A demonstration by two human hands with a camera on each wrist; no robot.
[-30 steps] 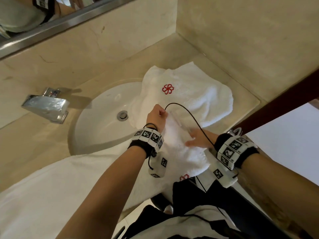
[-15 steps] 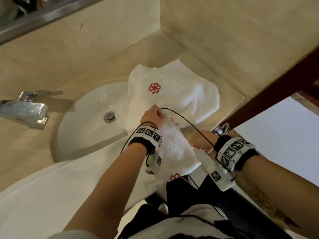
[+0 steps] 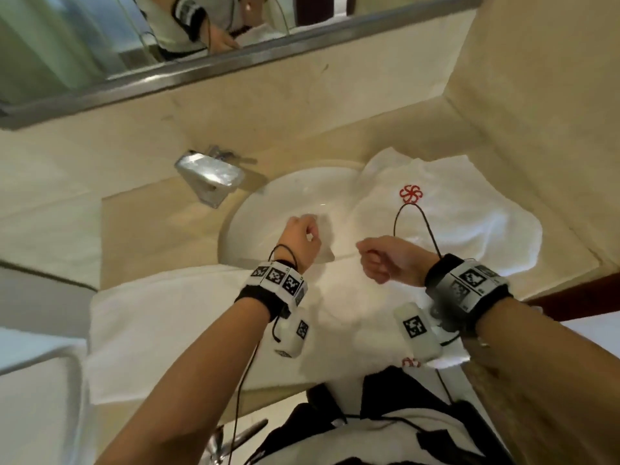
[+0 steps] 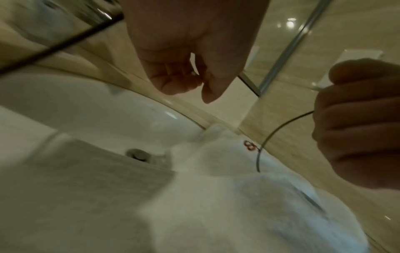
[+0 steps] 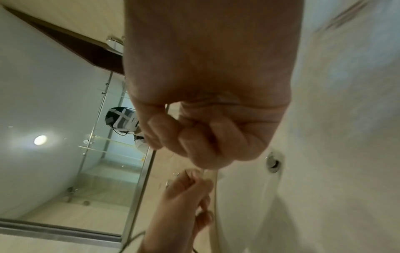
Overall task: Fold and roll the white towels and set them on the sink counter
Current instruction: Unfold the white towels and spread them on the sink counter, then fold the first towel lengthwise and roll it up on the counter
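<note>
Both hands up over sink (image 3: 268, 199); left hand (image 3: 299, 238) and right hand (image 3: 385, 260) with fingers curled, pinching far edge of white towel (image 3: 349, 297) draped over desk front; looks like spreading step, pre-fold; next probably lay flat, square corners; second towel (image 3: 453, 216) heaped on right.

Chrome faucet (image 3: 210, 177) on beige stone behind white basin (image 3: 268, 209). Round metal drain (image 4: 136, 153) at basin bottom. Steel-framed mirror (image 3: 100, 45) along back wall. Dark wood trim (image 3: 577, 297) at right. Glass shower partition (image 5: 95, 162) reflected.
</note>
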